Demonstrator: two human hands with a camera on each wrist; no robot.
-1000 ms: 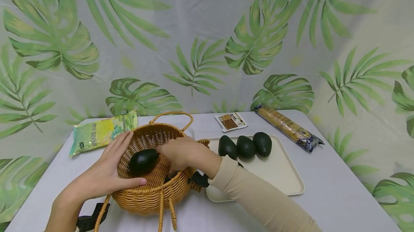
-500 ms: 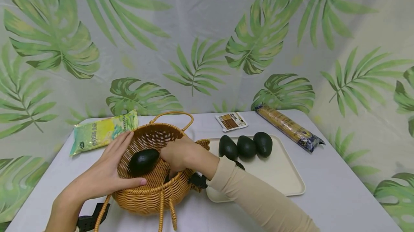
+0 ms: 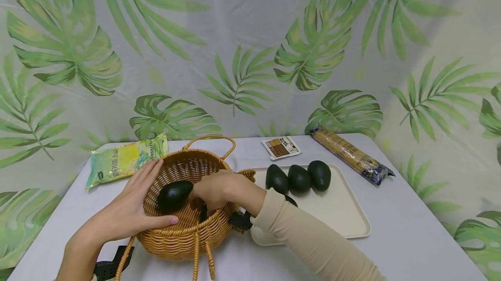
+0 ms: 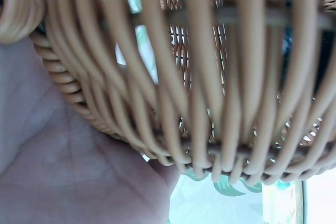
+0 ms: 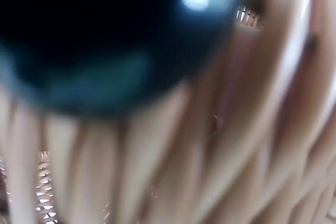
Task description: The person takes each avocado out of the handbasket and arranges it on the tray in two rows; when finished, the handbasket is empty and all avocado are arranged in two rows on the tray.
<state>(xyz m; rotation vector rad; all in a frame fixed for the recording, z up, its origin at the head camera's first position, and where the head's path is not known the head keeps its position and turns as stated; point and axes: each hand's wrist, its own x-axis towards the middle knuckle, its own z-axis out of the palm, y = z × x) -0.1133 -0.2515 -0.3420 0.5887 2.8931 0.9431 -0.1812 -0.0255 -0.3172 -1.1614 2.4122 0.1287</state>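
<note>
A round wicker basket [image 3: 172, 248] stands at the front left of the table. My left hand [image 3: 125, 211] rests on its left side, fingers extended along the outside and thumb laid over the front rim. In the left wrist view the palm [image 4: 68, 161] lies against the wicker. One dark green avocado [image 3: 175, 195] lies in the basket's left part. My right hand [image 3: 213, 189] reaches inside at the right, fingers curled round another avocado [image 3: 203, 212], mostly hidden by the hand. A dark, glossy avocado surface [image 5: 115, 40] fills the upper left of the right wrist view.
To the right, a cream tray [image 3: 332, 215] carries several avocados [image 3: 299, 180], one partly behind the sleeve. Behind it lie a small brown-and-white packet [image 3: 281, 147] and a long pasta-like pack [image 3: 350, 152]. A yellow-green bag [image 3: 121, 161] lies behind the left hand.
My right hand has sunk a little within the basket, and more of the dark avocado shows below its fingers. My left hand stays on the rim.
</note>
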